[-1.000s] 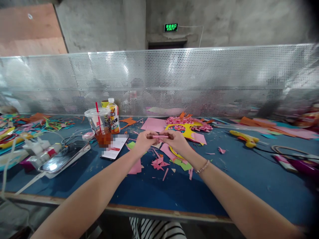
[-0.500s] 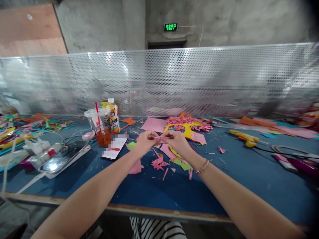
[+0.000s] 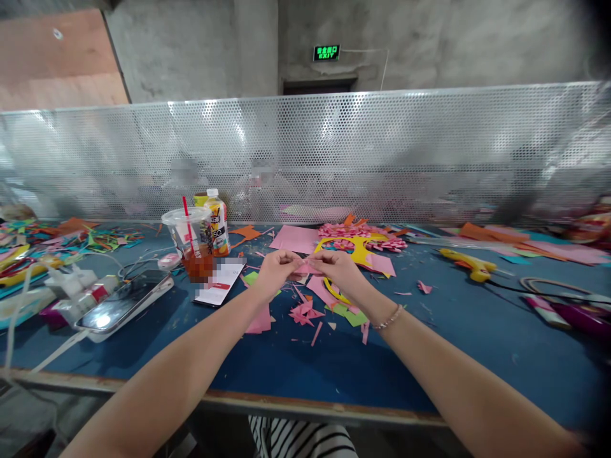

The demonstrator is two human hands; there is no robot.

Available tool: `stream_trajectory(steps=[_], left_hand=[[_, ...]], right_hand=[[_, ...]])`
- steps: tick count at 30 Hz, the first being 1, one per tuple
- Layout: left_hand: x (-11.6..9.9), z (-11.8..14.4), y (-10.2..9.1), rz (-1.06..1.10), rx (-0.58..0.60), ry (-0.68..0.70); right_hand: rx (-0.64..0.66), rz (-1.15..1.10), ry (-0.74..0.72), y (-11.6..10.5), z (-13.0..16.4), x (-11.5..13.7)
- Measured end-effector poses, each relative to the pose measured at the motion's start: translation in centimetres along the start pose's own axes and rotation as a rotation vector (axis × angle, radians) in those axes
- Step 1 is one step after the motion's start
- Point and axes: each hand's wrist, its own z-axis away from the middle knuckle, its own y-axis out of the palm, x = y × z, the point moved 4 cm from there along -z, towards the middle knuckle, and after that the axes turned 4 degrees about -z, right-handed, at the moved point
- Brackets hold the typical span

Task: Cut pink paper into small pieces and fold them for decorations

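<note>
Between my two hands is a small piece of pink paper (image 3: 306,268), pinched at both ends above the table. My left hand (image 3: 278,268) grips its left side with thumb and fingers closed. On the other side my right hand (image 3: 338,270) pinches the paper the same way. My fingers partly cover it, so its full shape is hidden. Below my hands lie a folded pink paper star (image 3: 304,312), pink scraps and green paper (image 3: 352,315). Yellow-handled scissors or a similar yellow loop (image 3: 336,291) show partly beside my right wrist.
A blue table (image 3: 296,375) carries a lidded drink cup (image 3: 193,251), a juice bottle (image 3: 218,226) and phones (image 3: 125,305) on the left. A yellow glue gun (image 3: 470,264) lies right. Behind stands a perforated metal screen (image 3: 305,152). Pink paper decorations (image 3: 348,230) lie at the back.
The pink paper between my fingers now shows a broader face, where a narrow strip showed before. Both hands have shifted only slightly.
</note>
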Motion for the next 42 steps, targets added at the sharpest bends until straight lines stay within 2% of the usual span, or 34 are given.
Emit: stream_trajectory(steps=[9, 22, 29, 42], left_hand=[[0.4, -0.3, -0.6, 0.079, -0.055, -0.073], [0.5, -0.4, -0.8, 0.099, -0.062, -0.143], [0.3, -0.4, -0.7, 0.096, -0.058, -0.125], [0.6, -0.5, -0.9, 0.071, -0.048, -0.149]], right_hand=[[-0.068, -0.182, 0.103, -0.3, -0.4, -1.3], [-0.057, -0.1, 0.074, -0.5, -0.6, -1.4], [-0.052, -0.12, 0.062, -0.6, -0.8, -1.8], [-0.049, -0.02, -0.018, -0.7, -1.0, -2.0]])
